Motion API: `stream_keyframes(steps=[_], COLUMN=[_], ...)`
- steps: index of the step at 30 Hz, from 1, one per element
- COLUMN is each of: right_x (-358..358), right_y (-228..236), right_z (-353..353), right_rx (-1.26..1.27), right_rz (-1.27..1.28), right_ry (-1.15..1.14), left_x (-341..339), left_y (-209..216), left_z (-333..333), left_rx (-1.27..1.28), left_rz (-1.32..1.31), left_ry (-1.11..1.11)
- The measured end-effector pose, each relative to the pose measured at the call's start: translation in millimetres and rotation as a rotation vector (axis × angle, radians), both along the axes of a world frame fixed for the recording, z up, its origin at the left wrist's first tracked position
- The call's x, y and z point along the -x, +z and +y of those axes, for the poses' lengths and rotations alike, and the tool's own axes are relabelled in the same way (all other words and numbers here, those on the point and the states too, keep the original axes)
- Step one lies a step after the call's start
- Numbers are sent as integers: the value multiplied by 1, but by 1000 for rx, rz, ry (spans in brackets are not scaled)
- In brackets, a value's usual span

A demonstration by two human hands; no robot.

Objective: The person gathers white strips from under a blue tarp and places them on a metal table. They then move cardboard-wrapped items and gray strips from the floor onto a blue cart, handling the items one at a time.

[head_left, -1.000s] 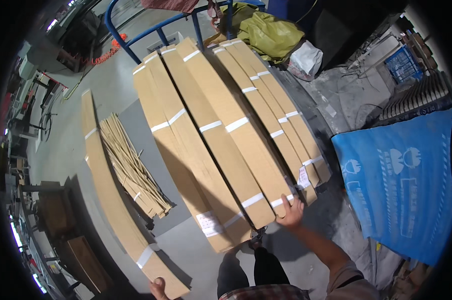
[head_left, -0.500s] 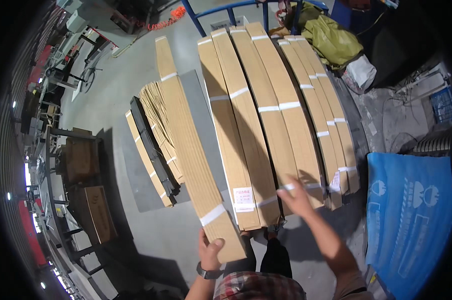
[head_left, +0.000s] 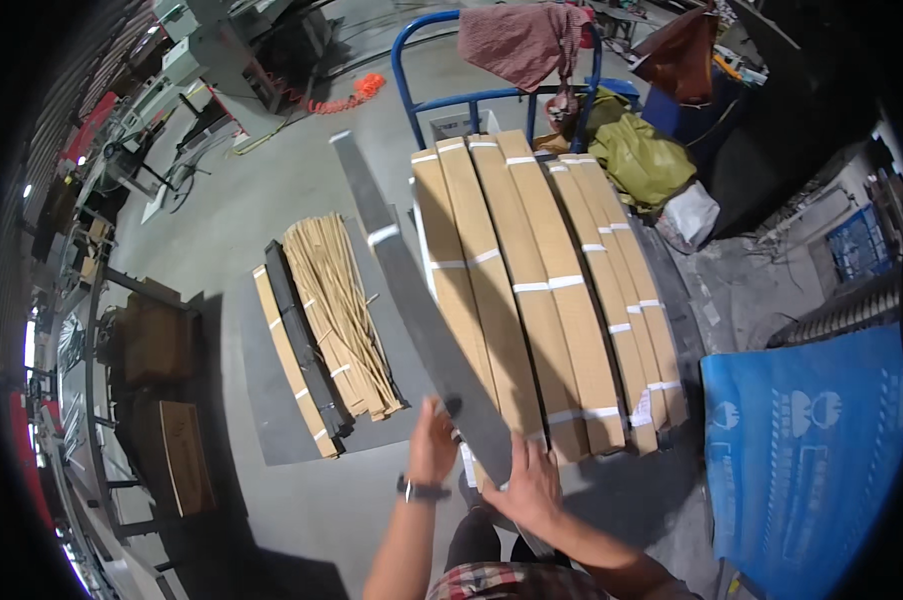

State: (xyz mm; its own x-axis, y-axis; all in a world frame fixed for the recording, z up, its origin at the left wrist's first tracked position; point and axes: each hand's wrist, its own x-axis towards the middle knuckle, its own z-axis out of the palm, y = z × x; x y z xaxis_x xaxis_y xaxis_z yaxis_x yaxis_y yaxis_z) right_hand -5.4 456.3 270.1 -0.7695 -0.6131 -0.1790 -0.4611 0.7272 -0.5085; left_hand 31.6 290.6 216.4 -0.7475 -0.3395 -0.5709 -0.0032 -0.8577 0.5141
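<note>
A long bundle of flat strips (head_left: 412, 285), dark grey on top and wrapped with white bands, slants away from me over the left side of a stack of tan banded bundles (head_left: 522, 310). My left hand (head_left: 432, 445) is closed on its left edge, near the close end. My right hand (head_left: 534, 488) grips the close end, thumb and fingers either side of it. The far end is raised clear of the stack's left edge. Left of it lie loose thin tan strips (head_left: 337, 310), a dark banded bundle (head_left: 307, 340) and a narrow tan bundle (head_left: 294, 365).
The stack rests on a cart with a blue tube handle (head_left: 452, 102), a checked cloth (head_left: 517, 45) hanging on it. A blue printed sheet (head_left: 802, 450) stands at right, a yellow-green bag (head_left: 642, 160) behind. Metal shelving with cartons (head_left: 187, 455) runs along the left.
The held bundle has been turned over, from its tan face to its dark face. My right hand has left the stack and come to the bundle's close end. The view has tilted up.
</note>
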Motion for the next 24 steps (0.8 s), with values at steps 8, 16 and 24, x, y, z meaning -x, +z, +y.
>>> stream_keyframes(steps=[8, 16, 24], right_x=[-49, -31, 50], right_y=[3, 3, -58], right_z=[62, 98, 220], right_rx=[165, 135, 538], right_rz=[-181, -393, -534], right_ry=[-176, -247, -407], left_x=[-17, -20, 95], left_y=[-74, -101, -98], left_z=[17, 89, 122], left_rx=[-22, -118, 195], left_rz=[-89, -106, 92], left_ry=[-8, -155, -585])
